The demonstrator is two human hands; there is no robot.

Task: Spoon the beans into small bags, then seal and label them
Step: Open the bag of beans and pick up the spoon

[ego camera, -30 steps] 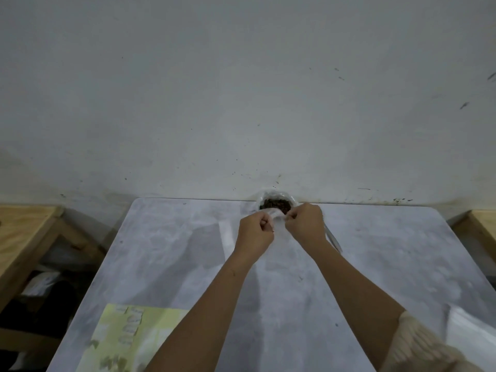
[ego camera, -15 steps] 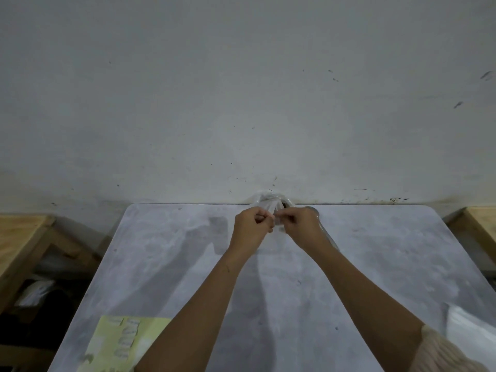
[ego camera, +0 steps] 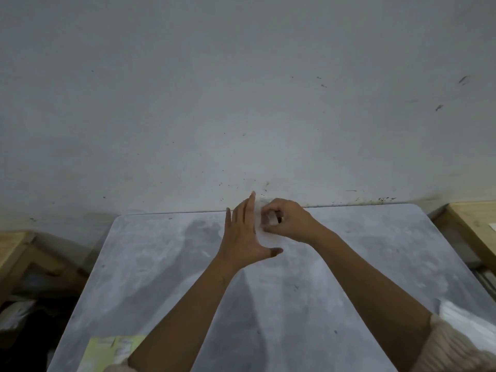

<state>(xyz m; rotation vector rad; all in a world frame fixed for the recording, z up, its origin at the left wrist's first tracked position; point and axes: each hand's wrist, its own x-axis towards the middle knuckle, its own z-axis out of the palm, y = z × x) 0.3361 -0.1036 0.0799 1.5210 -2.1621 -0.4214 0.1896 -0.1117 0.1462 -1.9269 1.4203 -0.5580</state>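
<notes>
A small clear plastic bag hangs between my hands near the far edge of the grey table. My right hand pinches the bag's top with curled fingers. My left hand is beside the bag with fingers straight and thumb spread out under it; whether it touches the bag I cannot tell. The bowl of beans is hidden behind my hands.
A yellow sheet of labels lies at the table's near left edge. White material sits at the near right by my sleeve. Wooden benches flank the table, and a wall rises right behind it.
My left hand has let go of the bag's top and opened flat beside it. My right hand still pinches the bag. The camera has tilted up slightly.
</notes>
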